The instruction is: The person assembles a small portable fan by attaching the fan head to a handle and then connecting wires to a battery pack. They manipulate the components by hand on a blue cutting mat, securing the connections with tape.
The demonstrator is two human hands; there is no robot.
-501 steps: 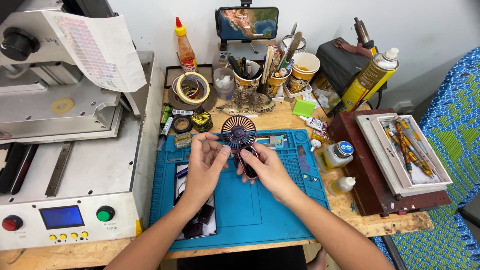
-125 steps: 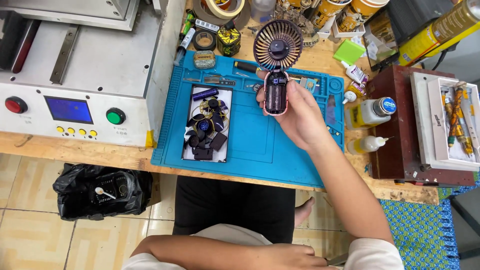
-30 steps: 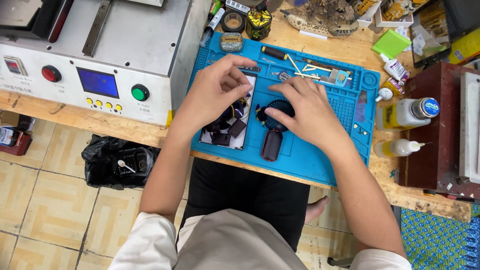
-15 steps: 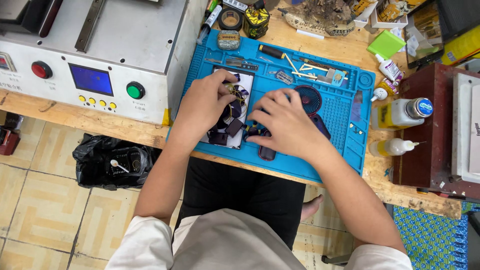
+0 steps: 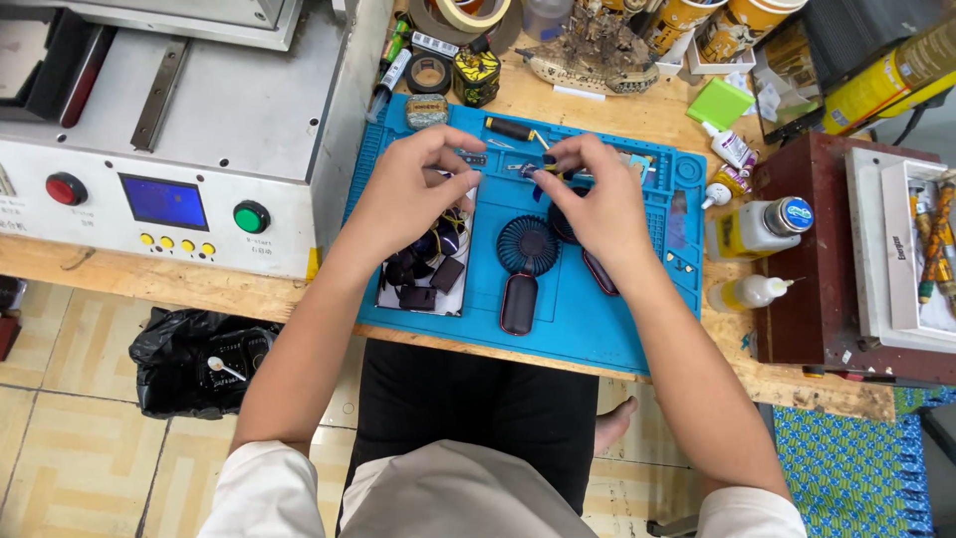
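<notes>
Nearest the body, one dark fan half (image 5: 524, 267) lies face-up on the blue mat (image 5: 637, 339), its handle toward the person, laid flat so it cannot roll. A second dark shell (image 5: 599, 272) lies just beside it, partly under the right wrist.

To the left, a white tray (image 5: 426, 289) keeps loose dark parts gathered in one place; they overlap too much to count.

Above these, the left hand (image 5: 408, 199) hovers over the tray with thumb and forefinger pinched together; whether anything sits between them I cannot tell. The right hand (image 5: 593, 199) grips a thin tool (image 5: 538, 169), probably tweezers, at the mat's upper slots, fingers closed tight for fine control.

Right of the mat stand two glue bottles (image 5: 757, 227). Left sits one grey machine (image 5: 179, 120) with one red and one green button.
</notes>
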